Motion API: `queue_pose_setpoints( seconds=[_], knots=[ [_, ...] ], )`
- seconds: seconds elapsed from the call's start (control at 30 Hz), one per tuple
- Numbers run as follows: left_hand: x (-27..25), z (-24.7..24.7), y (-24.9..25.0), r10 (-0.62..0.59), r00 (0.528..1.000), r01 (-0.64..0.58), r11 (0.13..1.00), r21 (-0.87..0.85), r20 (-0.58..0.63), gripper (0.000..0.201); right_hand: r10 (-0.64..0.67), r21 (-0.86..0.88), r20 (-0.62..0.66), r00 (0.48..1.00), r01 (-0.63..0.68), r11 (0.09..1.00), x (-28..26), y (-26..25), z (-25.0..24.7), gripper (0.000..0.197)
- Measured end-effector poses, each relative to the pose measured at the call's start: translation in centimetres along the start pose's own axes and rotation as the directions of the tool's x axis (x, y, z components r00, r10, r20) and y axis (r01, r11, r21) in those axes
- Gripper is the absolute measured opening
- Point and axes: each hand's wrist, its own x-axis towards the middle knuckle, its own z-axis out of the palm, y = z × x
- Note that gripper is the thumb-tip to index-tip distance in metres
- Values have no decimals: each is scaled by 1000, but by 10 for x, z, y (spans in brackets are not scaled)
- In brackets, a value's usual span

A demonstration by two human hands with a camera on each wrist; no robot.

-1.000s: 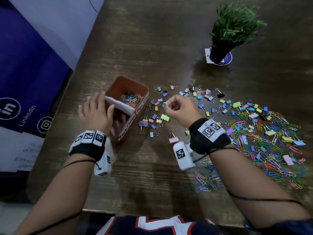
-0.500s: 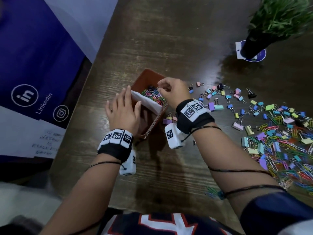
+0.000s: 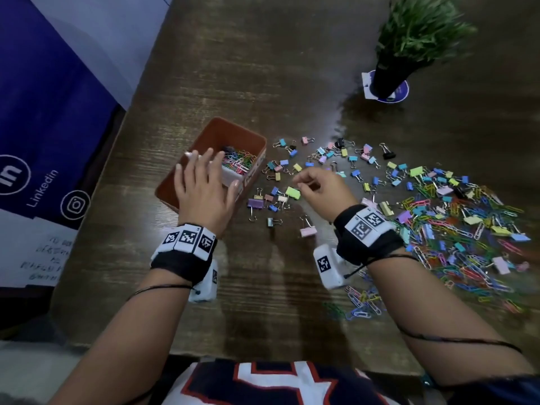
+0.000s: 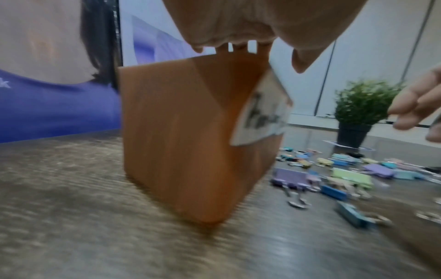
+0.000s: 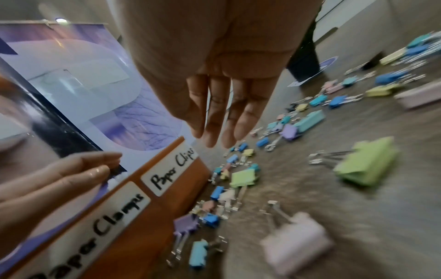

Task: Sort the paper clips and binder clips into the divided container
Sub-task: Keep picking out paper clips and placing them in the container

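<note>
flat left hand [image 3: 203, 194] rests on container [image 3: 248, 141]; right hand [image 3: 323, 191] loosely empty above dark wooden table [image 3: 263, 68].

Table [image 3: 263, 83]: dark wood grain — bare at far end.
Potted plant [image 3: 415, 33]: upright, far right, on a round coaster [image 3: 400, 93].
Banner [image 3: 43, 112]: blue — left of table.

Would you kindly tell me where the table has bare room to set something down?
Bare wood lies beyond the orange container toward the potted plant, and between the two forearms near the table's front edge. Binder clips and paper clips crowd the right side.
</note>
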Motion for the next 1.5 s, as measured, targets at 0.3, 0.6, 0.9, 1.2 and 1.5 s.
queue_pose_setpoints(
  seconds=[0.3,0.6,0.9,1.2,1.5],
  knots=[
    [-57,29,101,256,926,-223,964,-146,278,32,261,-324,268,927,-169,931,-82,67,-38,7],
    [-106,47,153,414,599,-377,901,-214,686,28,263,-459,429,864,-42,888,-140,95,-38,10],
    [-121,59,152,378,607,-326,921,-214,699,23,156,-458,390,907,44,888,-143,112,-26,4],
    [-121,63,154,373,620,-344,920,-188,690,14,91,-459,347,933,84,884,-136,113,-24,1],
    [-110,61,148,351,700,-323,932,-162,622,18,95,-317,191,977,-31,948,-124,108,-33,5]
  ],
)
